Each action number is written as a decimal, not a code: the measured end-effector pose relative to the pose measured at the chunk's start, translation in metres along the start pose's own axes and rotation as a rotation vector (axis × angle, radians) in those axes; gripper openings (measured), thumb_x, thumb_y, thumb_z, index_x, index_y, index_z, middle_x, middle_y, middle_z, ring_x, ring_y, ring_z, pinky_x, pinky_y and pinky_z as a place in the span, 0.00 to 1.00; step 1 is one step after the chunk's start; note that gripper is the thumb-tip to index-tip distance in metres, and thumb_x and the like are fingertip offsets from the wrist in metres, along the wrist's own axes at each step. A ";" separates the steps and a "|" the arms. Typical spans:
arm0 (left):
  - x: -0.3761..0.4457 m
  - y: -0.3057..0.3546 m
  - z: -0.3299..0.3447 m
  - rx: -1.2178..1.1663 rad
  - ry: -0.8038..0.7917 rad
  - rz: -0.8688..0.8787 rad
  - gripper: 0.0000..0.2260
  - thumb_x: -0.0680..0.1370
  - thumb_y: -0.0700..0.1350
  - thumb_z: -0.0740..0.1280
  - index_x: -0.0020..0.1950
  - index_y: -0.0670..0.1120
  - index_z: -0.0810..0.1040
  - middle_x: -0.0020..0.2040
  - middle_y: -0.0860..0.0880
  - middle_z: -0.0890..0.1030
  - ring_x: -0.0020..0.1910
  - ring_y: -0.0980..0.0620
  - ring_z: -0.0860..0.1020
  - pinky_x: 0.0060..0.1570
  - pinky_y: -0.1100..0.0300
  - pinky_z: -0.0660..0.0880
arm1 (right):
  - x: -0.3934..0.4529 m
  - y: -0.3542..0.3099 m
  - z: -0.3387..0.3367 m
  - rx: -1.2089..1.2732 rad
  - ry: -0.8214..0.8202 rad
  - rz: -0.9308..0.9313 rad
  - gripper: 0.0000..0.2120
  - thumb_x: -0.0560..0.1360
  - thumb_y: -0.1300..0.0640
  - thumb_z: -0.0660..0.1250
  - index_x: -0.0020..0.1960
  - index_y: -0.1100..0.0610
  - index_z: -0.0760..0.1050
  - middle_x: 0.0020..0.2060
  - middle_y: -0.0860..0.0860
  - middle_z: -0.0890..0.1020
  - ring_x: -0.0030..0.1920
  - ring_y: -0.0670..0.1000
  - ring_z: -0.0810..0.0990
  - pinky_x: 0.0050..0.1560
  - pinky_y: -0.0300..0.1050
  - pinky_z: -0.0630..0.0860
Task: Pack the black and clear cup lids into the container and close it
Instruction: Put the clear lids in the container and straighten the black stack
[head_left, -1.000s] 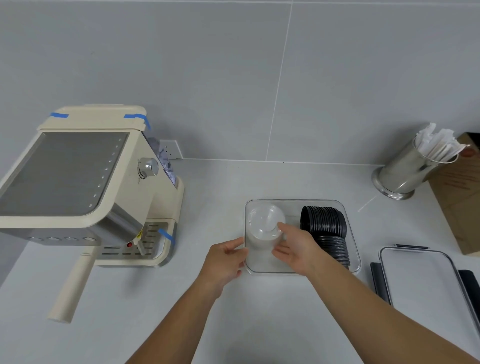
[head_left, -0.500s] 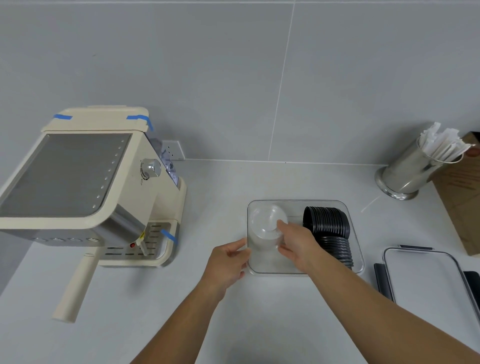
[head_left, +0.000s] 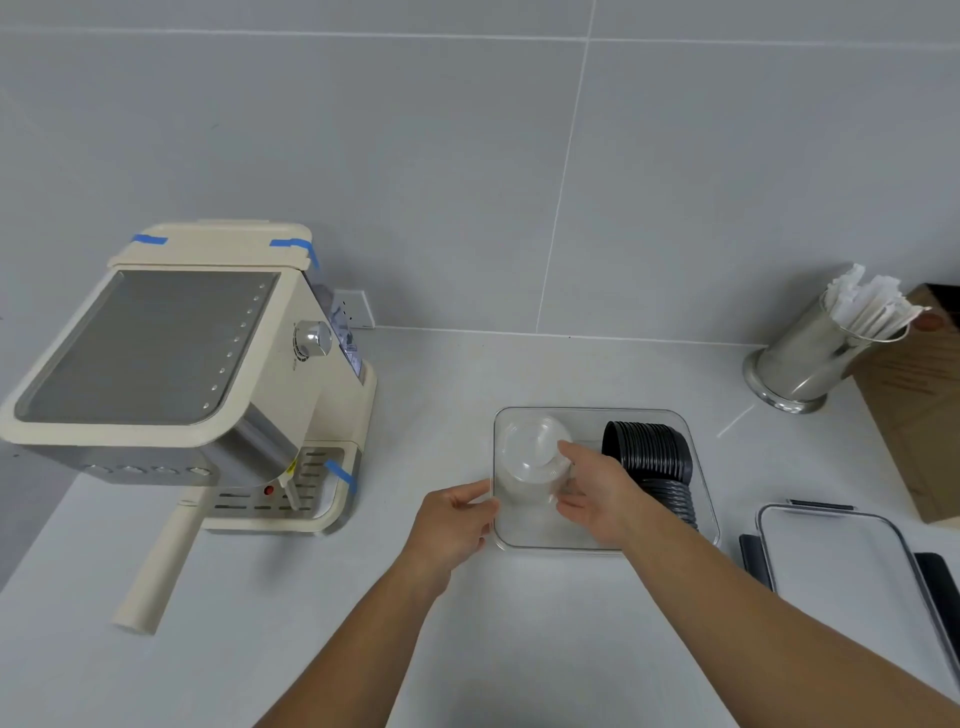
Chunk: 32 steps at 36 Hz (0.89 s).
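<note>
A clear rectangular container (head_left: 691, 431) stands on the counter in the middle. A row of black cup lids (head_left: 649, 457) lies on edge in its right half. A stack of clear cup lids (head_left: 532, 452) lies in its left half. My right hand (head_left: 597, 493) is inside the container with its fingers on the right side of the clear stack. My left hand (head_left: 457, 519) grips the container's left wall. The container's lid (head_left: 841, 571), clear with dark clasps, lies flat on the counter to the right.
A cream espresso machine (head_left: 182, 374) with a long handle stands at the left. A steel cup of wrapped straws (head_left: 815, 353) stands at the back right, beside a brown cardboard piece (head_left: 914, 415). The grey wall runs behind.
My hands and the lids have hardly moved. My right hand has settled slightly lower against the clear stack.
</note>
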<state>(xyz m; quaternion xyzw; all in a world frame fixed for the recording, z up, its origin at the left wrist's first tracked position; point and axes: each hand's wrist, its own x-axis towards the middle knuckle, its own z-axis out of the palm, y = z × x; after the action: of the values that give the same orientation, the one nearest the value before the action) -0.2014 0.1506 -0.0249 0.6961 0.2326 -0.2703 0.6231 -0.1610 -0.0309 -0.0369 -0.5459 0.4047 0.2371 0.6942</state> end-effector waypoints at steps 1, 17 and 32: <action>-0.001 0.000 0.000 -0.002 0.000 0.003 0.17 0.75 0.44 0.71 0.64 0.49 0.81 0.50 0.43 0.86 0.43 0.51 0.80 0.54 0.55 0.79 | -0.003 -0.001 -0.001 0.003 -0.006 -0.002 0.26 0.76 0.50 0.69 0.70 0.57 0.68 0.69 0.59 0.70 0.67 0.59 0.72 0.66 0.53 0.71; -0.043 0.005 -0.012 -0.104 0.069 0.100 0.02 0.78 0.47 0.69 0.47 0.52 0.81 0.49 0.49 0.84 0.47 0.51 0.83 0.39 0.65 0.77 | -0.067 -0.007 -0.036 0.099 -0.023 -0.166 0.20 0.78 0.55 0.65 0.67 0.63 0.72 0.66 0.57 0.74 0.66 0.58 0.74 0.66 0.51 0.71; -0.082 0.011 0.028 -0.464 -0.184 -0.022 0.10 0.80 0.45 0.65 0.55 0.42 0.83 0.50 0.43 0.87 0.49 0.45 0.86 0.48 0.52 0.80 | -0.118 0.004 -0.117 0.344 -0.030 -0.393 0.14 0.79 0.57 0.63 0.61 0.61 0.77 0.53 0.56 0.85 0.52 0.54 0.85 0.52 0.48 0.79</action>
<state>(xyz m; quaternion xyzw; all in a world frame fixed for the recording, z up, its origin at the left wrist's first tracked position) -0.2578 0.1226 0.0357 0.5042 0.2382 -0.2788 0.7818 -0.2662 -0.1273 0.0489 -0.4845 0.3150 0.0336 0.8155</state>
